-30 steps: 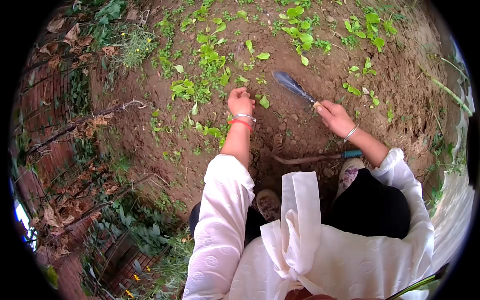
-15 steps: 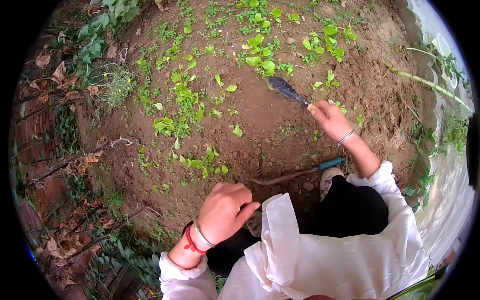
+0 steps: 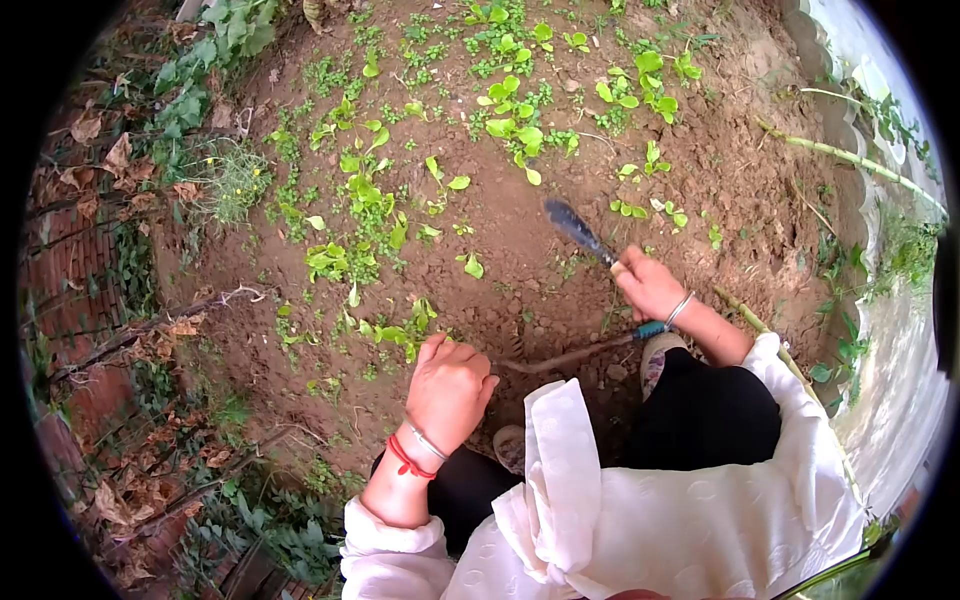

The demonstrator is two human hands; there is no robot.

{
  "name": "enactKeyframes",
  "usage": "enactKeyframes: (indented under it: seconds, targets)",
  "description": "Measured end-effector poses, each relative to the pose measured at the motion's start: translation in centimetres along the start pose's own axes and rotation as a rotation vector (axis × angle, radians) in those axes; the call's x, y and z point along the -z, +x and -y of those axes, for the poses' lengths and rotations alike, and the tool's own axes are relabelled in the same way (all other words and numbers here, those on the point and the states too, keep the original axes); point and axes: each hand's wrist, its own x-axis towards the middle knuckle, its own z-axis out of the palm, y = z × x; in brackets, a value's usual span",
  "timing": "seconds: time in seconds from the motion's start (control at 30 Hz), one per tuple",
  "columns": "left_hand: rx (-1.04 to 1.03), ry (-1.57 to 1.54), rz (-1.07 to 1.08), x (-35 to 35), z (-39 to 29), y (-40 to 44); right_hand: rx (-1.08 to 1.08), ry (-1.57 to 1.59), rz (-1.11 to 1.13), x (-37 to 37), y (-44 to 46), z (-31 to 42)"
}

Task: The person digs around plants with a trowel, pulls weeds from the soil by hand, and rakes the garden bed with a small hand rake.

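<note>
My right hand [image 3: 652,285] is wrapped round the handle of a small hand trowel [image 3: 574,226]. The trowel's dark blade points up and left over bare soil, just below a cluster of leafy green seedlings [image 3: 515,130]. Closer to me, my left hand [image 3: 447,385] is curled closed beside the lower-left seedlings [image 3: 405,330]. Its fingertips face away from view, so anything inside them is hidden. A second tool with a teal handle [image 3: 648,329] and a long brownish shaft lies on the ground between my hands, near my shoe.
Seedlings and small weeds dot the brown soil [image 3: 510,235] in front. Dry leaves and stalks [image 3: 125,155] border the left, over brickwork. White sheeting [image 3: 895,400] runs along the right, with a long green stem [image 3: 860,160] by it. My knees are bent close to the soil.
My right hand has drawn the trowel back toward me, away from the upper seedlings. My left hand has moved slightly forward, up to the lower-left plants, still closed.
</note>
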Motion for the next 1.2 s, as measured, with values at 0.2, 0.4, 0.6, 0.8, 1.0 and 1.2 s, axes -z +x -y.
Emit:
enactKeyframes:
  seconds: [0.2, 0.4, 0.6, 0.8, 1.0, 1.2]
  targets:
    - [-0.042, 0.026, 0.020, 0.3, -1.4, 0.1, 0.230, -0.738, 0.063, -0.6, 2.0, 1.1]
    - [-0.014, 0.039, 0.082, 0.3, -1.4, -0.5, 0.608, -0.735, -0.520, 7.3, 15.1, 6.7]
    - [-0.024, 0.102, 0.045, 0.6, -2.5, -0.4, 0.617, -1.099, -0.117, 7.3, 20.9, 10.0]
    - [-0.046, 0.128, 0.053, -0.2, -2.7, -0.4, 0.567, -1.093, -0.088, 5.9, 22.0, 10.0]
    - [-0.043, 0.099, 0.117, -0.4, -2.1, -0.8, 0.612, -0.802, -0.227, 6.7, 23.1, 8.2]
    - [-0.051, 0.089, 0.127, -0.1, -2.4, -0.4, 0.571, -0.613, -0.395, 10.8, 23.7, 9.6]
